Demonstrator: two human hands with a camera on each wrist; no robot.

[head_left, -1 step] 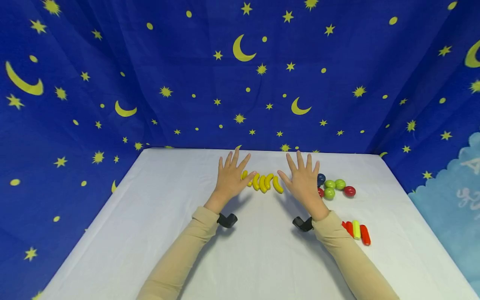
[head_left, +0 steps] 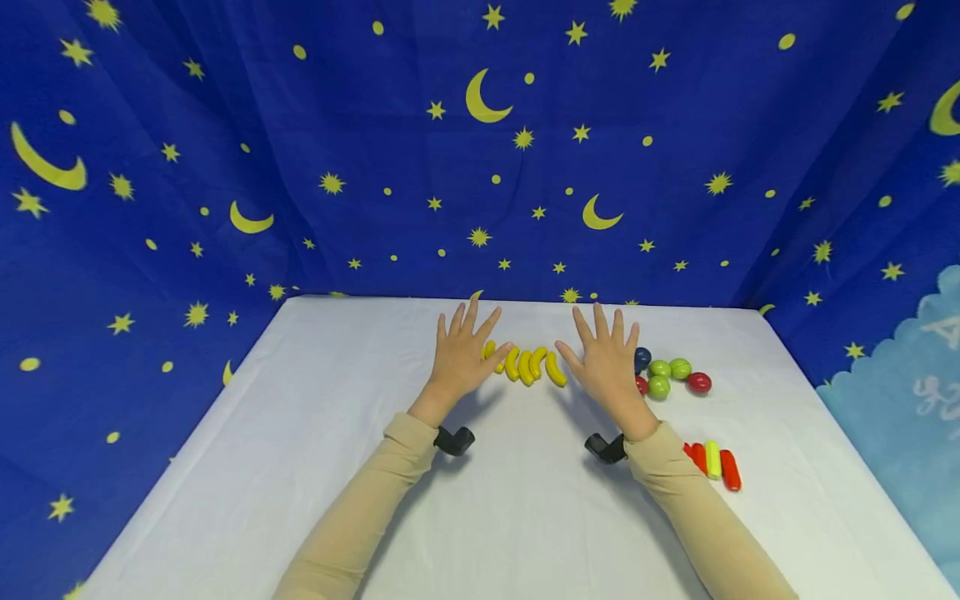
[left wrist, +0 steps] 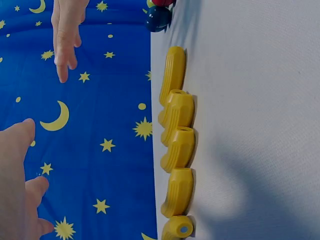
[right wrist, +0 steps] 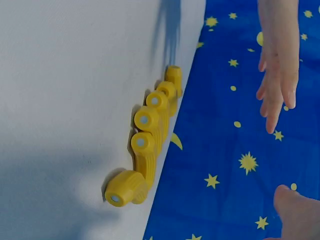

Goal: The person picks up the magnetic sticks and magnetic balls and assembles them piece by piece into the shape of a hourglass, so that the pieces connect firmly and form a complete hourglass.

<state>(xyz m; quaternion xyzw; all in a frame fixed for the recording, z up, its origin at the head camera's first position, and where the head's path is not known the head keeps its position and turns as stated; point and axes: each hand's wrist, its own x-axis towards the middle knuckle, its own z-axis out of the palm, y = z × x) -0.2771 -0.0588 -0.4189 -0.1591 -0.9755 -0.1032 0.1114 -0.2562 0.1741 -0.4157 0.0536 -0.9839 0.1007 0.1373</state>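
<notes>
Both hands are held over the table with fingers spread, and neither holds anything. The left hand is at the left end of a row of several small yellow toy bananas, partly covering the leftmost ones in the head view. At the row's right end is the right hand, its thumb near the last banana. Shadows on the cloth show the hands raised above it. In the left wrist view the bananas lie side by side, apart from the fingers. The right wrist view also shows the row of bananas untouched.
Right of the right hand lie round toy fruits: a blue one, several green ones and red ones. Nearer, partly behind the right forearm, are red sticks and a yellow-green stick. A starry blue curtain surrounds the white table.
</notes>
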